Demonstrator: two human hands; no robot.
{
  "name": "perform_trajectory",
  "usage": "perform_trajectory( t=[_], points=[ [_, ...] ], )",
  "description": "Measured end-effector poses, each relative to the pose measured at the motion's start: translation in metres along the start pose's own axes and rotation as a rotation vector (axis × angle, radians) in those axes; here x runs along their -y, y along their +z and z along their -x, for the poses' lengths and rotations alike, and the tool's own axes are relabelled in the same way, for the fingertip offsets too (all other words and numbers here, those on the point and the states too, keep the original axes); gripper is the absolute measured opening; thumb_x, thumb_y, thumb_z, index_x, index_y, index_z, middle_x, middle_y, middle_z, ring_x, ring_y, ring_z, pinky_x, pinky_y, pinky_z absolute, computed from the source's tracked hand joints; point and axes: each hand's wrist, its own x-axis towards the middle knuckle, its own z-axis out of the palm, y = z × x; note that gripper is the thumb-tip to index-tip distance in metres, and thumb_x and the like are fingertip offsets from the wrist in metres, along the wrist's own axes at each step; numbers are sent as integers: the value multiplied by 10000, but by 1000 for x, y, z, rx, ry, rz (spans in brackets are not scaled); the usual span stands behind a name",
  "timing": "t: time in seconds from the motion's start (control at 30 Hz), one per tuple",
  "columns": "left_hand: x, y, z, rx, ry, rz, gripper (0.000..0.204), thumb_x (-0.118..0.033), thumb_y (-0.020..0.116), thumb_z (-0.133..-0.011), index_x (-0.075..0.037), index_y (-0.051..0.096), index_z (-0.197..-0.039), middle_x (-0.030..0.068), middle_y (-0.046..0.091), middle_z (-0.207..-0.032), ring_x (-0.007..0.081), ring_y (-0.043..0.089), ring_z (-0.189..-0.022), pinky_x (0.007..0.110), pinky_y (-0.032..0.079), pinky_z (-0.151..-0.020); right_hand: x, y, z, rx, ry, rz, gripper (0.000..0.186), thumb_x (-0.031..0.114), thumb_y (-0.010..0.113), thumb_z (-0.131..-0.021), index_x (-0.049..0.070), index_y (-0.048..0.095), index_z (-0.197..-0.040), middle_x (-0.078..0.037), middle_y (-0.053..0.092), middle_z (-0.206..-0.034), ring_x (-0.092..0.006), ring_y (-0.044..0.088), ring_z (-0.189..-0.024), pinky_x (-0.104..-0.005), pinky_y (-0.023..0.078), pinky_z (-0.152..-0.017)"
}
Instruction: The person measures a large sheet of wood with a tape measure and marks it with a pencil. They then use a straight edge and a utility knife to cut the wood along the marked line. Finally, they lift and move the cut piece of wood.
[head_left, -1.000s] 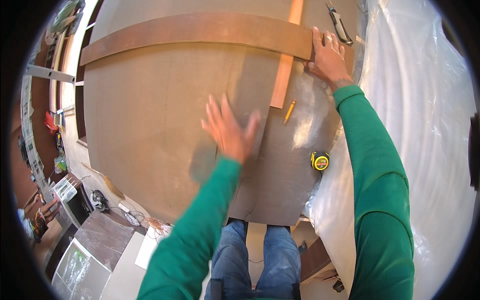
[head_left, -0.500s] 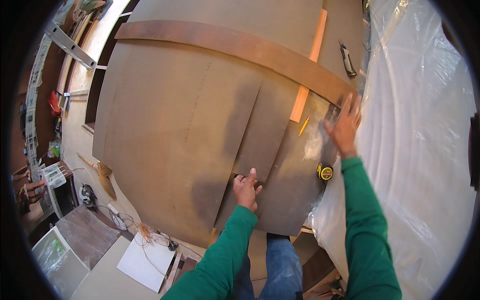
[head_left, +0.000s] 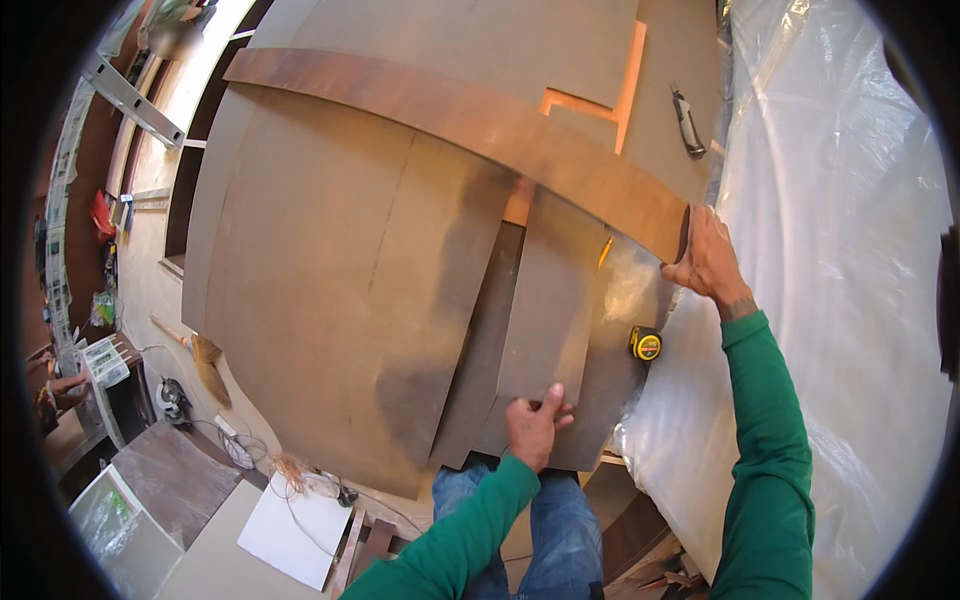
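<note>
My left hand [head_left: 535, 430] pinches the near edge of a narrow grey-brown sheet strip [head_left: 548, 310], thumb on top. The strip's far end runs under a long brown wooden board [head_left: 450, 130] that crosses the work surface. My right hand [head_left: 710, 258] is wrapped round the board's right end, which looks raised; some fingers are hidden. A large grey-brown sheet [head_left: 320, 250] lies left of the strip. To the strip's right are a yellow pencil [head_left: 605, 252], partly covered, and a yellow-black tape measure [head_left: 646, 343].
A utility knife [head_left: 688, 120] lies beyond the board. Clear plastic sheeting [head_left: 830, 250] drapes down the right side. On the floor at left are a brush [head_left: 208, 370], a power tool [head_left: 173, 398], cables and a white panel [head_left: 295, 530]. Another person's hand [head_left: 68, 382] shows at far left.
The narrow strip has slid toward me and to the right in my left hand, baring orange pieces beyond it. My right hand has closed on the board's end, and that end has shifted nearer.
</note>
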Motion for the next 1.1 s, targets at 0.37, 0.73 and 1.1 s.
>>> perform_trajectory(
  t=[0.37, 0.73, 1.1],
  points=[
    [2, -172, 100, 10, -206, -418, 361, -257, 795, -943, 20, 680, -1143, 101, 737, -986, 156, 705, -792, 304, 591, -631, 125, -5, 107, 221, -39, -38, 1237, 659, 910, -600, -108, 399, -1424, -277, 608, -1150, -435, 642, -1071, -493, 553, -921],
    [-33, -269, 156, -1, -123, -410, 371, -122, 735, -844, 66, 663, -1155, 160, 723, -1013, 278, 723, -906, 414, 653, -731, 253, 28, 156, 531, 478, -509, 884, 817, 530, -913, -46, 704, -1001, -313, 731, -1044, -497, 712, -968, -524, 568, -885],
    [2, -291, 156, -60, -98, -434, 311, -47, 747, -831, 144, 658, -1058, 192, 719, -1014, 322, 738, -878, 454, 664, -741, 290, 20, 160, 496, 482, -586, 791, 712, 379, -1019, 7, 737, -1036, -301, 720, -1083, -496, 672, -1067, -532, 518, -944]
  ],
)
